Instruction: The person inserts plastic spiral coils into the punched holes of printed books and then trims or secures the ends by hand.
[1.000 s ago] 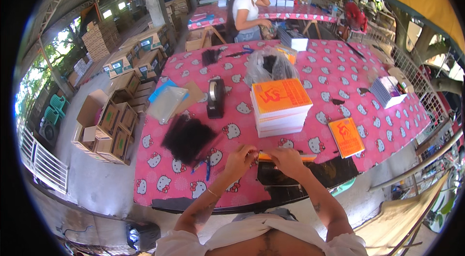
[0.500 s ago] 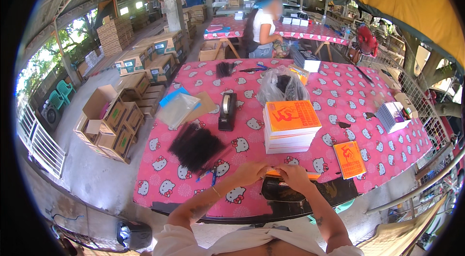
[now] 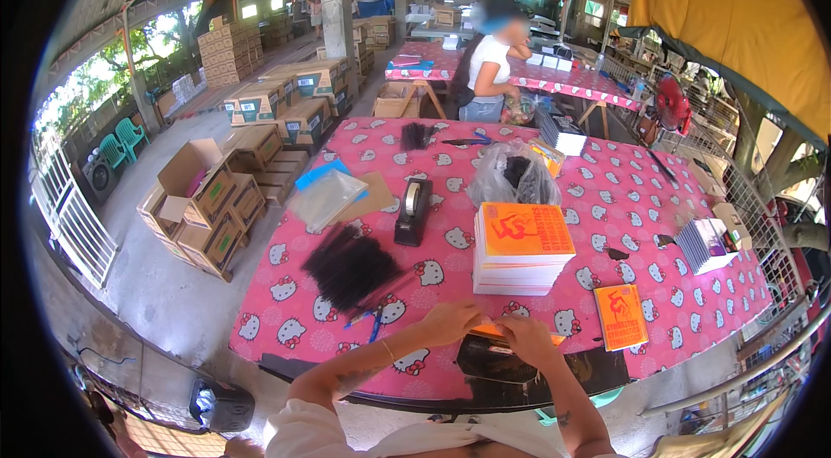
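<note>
Orange booklet stayed pinched between left hand and right hand (only the view shifted).

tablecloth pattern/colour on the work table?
Pink tablecloth with a repeated white cartoon-cat print, seen in the head view; both hands work at its near edge.

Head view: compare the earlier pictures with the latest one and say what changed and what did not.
Little changed. The left hand and right hand stay together at the near table edge, both pinching the same thin orange booklet; nothing was let go. The camera tilted slightly, shifting the scene. The stack of orange booklets, tape dispenser and black bundle stayed put.
</note>
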Motion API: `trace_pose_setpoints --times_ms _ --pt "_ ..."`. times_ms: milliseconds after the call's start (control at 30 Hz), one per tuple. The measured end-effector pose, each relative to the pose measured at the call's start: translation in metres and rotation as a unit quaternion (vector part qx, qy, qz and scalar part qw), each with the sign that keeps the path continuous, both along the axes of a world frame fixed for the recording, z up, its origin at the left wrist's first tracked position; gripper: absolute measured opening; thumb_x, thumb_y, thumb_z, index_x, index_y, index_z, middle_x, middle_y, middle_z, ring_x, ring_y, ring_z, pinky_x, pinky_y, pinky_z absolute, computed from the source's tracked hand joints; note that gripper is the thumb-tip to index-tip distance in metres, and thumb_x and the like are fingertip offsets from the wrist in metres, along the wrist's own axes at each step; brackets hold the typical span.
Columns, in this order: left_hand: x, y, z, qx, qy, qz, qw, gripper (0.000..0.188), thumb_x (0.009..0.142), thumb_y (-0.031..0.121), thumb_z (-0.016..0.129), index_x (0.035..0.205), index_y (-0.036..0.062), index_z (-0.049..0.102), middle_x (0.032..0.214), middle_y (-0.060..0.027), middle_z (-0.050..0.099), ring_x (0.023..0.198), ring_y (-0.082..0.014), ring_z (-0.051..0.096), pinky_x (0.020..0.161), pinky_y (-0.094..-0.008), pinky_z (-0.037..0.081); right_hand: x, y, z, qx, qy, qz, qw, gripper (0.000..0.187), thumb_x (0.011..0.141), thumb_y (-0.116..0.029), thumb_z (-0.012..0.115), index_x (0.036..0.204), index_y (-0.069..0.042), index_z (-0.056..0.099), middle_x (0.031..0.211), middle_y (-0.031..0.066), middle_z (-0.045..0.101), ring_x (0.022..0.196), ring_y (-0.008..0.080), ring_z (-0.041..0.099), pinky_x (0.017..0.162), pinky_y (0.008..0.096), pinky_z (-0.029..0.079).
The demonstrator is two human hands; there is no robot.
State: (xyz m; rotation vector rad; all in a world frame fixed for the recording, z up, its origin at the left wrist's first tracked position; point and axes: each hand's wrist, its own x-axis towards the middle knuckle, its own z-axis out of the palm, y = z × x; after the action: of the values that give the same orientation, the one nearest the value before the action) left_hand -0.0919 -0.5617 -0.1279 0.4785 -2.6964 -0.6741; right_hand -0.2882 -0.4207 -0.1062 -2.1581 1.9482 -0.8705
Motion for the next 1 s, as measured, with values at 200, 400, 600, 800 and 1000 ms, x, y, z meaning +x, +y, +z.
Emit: trace_pose_setpoints --times_ms 200,400,600,800,1000 --pt "-0.021 0.069 -0.003 -0.239 0.088 0.162 0.953 0.056 0.099 0.041 0.059 0.136 -0.0006 0.053 0.141 -0.0219 0.051 0.137 -0.0411 0.044 0.109 -0.0623 0.035 -0.008 -0.002 -0.006 0.023 0.016 -0.042 0.999 0.017 0.096 -0.024 0.064 0.103 -0.012 0.074 0.088 0.0097 0.071 0.078 0.0344 0.069 0.065 0.0460 0.055" --pt "-0.011 0.056 0.003 -0.198 0.065 0.171 0.963 0.055 0.098 0.034 0.061 0.141 0.0003 0.050 0.144 -0.0167 0.050 0.139 -0.0361 0.042 0.114 -0.0611 0.029 -0.003 -0.004 -0.007 -0.011 0.024 -0.031 0.999 0.018 0.098 -0.025 0.060 0.103 -0.013 0.072 0.092 0.0066 0.072 0.074 0.0318 0.071 0.063 0.0440 0.056" --pt "-0.020 0.025 0.024 -0.010 -0.159 0.038 0.987 0.058 0.099 0.035 0.059 0.144 0.0008 0.048 0.146 -0.0167 0.050 0.141 -0.0359 0.042 0.115 -0.0597 0.029 -0.006 -0.001 -0.011 -0.034 0.028 -0.021 0.999 0.016 0.097 -0.024 0.062 0.104 -0.014 0.072 0.090 0.0068 0.072 0.074 0.0316 0.070 0.062 0.0433 0.056" --pt "0.012 0.111 -0.059 -0.234 -0.024 0.116 0.965 0.081 0.097 0.055 0.054 0.153 -0.0010 0.038 0.161 -0.0208 0.034 0.152 -0.0381 0.027 0.118 -0.0632 0.023 -0.001 -0.004 -0.010 -0.016 0.028 -0.041 0.999 0.017 0.098 -0.026 0.061 0.101 -0.014 0.071 0.087 0.0076 0.071 0.075 0.0322 0.070 0.062 0.0451 0.056" --pt "-0.019 0.085 -0.017 -0.201 -0.006 0.133 0.971 0.080 0.098 0.054 0.053 0.153 -0.0031 0.037 0.161 -0.0238 0.032 0.153 -0.0372 0.025 0.119 -0.0645 0.018 -0.020 0.016 -0.001 0.040 0.007 -0.005 0.999 0.027 0.097 -0.020 0.060 0.124 -0.015 0.064 0.101 0.0128 0.073 0.087 0.0376 0.070 0.070 0.0493 0.056"
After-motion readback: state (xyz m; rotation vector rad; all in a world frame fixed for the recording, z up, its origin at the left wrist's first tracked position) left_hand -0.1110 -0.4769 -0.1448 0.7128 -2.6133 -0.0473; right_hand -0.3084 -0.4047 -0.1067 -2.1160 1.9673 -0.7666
